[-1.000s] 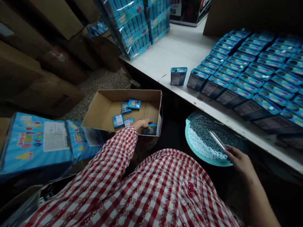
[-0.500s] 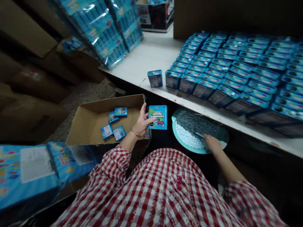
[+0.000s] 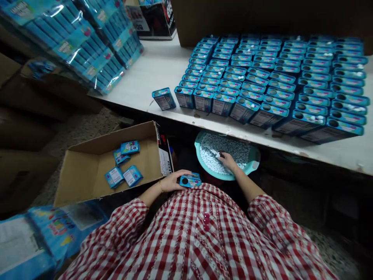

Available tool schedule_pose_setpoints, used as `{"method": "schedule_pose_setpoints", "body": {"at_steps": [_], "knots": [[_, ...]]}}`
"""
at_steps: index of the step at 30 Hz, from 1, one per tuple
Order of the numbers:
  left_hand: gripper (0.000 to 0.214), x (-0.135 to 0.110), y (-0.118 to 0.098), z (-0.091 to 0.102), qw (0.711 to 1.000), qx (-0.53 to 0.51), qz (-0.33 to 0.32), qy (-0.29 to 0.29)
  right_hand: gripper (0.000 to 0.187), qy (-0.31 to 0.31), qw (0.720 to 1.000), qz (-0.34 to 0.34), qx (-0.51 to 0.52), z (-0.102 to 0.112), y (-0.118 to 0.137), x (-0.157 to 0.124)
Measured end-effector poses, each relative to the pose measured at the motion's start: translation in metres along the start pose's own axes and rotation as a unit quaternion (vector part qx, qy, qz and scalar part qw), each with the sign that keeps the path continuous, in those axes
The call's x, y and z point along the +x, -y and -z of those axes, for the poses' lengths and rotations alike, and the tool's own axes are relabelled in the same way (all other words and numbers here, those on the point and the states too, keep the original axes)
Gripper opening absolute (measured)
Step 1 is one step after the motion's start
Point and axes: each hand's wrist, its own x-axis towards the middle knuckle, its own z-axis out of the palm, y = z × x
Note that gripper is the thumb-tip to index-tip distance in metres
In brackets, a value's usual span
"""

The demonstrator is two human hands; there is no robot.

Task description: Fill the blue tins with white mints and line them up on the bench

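Note:
Close to my waist, my left hand [image 3: 174, 180] is closed around a small blue candy box [image 3: 190, 180], held upright so that its top with a dark round opening shows. My right hand [image 3: 229, 161] reaches into a turquoise basin [image 3: 199, 156] and grips what looks like a small scoop [image 3: 216, 154], its end down among the candies. Small white candies [image 3: 210, 162] fill the basin. Left of my left hand, an open cardboard box [image 3: 84, 175] contains several blue candy packs [image 3: 132, 175].
Rows of blue candy boxes [image 3: 221, 102] stand on the white table [image 3: 157, 58], with one box [image 3: 163, 98] apart at their left. Plastic-wrapped stacks [image 3: 84, 50] and a black carton [image 3: 154, 19] are further back. Large blue bags [image 3: 55, 229] lie at lower left.
My left hand has drawn the candy box down toward my waist and turned it so its top shows. My right hand has moved inward over the candies. The camera view has shifted right.

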Motion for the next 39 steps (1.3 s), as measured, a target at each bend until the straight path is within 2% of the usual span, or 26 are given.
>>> {"method": "schedule_pose_setpoints", "body": {"at_steps": [3, 5, 8, 14, 18, 21, 23, 26, 32, 39], "knots": [[0.043, 0.015, 0.0, -0.006, 0.993, 0.025, -0.048, -0.102, 0.034, -0.014, 0.999, -0.004, 0.033, 0.009, -0.006, -0.008], [0.041, 0.032, -0.007, -0.007, 0.982, 0.045, -0.07, -0.167, 0.037, -0.019, 0.999, -0.004, 0.047, 0.021, -0.008, -0.018], [0.043, 0.062, -0.021, -0.005, 0.968, 0.053, -0.048, -0.24, 0.038, -0.022, 0.996, 0.017, 0.082, 0.052, -0.008, -0.036], [0.039, 0.12, -0.037, -0.007, 0.956, 0.141, -0.02, -0.257, 0.043, -0.014, 0.993, 0.054, 0.108, 0.118, 0.017, -0.07], [0.041, 0.142, -0.044, -0.021, 0.957, 0.186, 0.005, -0.223, 0.038, 0.03, 0.997, 0.069, 0.014, 0.141, 0.05, -0.077], [0.042, 0.15, -0.046, -0.031, 0.958, 0.207, 0.007, -0.2, 0.036, 0.059, 0.986, 0.036, -0.154, 0.146, 0.077, -0.074], [0.042, 0.153, -0.045, -0.035, 0.957, 0.217, 0.005, -0.193, 0.037, 0.074, 0.963, 0.008, -0.258, 0.147, 0.094, -0.072], [0.041, 0.155, -0.042, -0.038, 0.954, 0.228, 0.006, -0.194, 0.037, 0.092, 0.931, -0.012, -0.353, 0.145, 0.117, -0.068], [0.041, 0.156, -0.038, -0.036, 0.953, 0.223, 0.006, -0.203, 0.033, 0.097, 0.902, 0.013, -0.421, 0.138, 0.14, -0.065], [0.039, 0.157, -0.041, -0.036, 0.957, 0.199, -0.016, -0.209, 0.032, 0.076, 0.907, 0.019, -0.413, 0.14, 0.133, -0.077]]}}
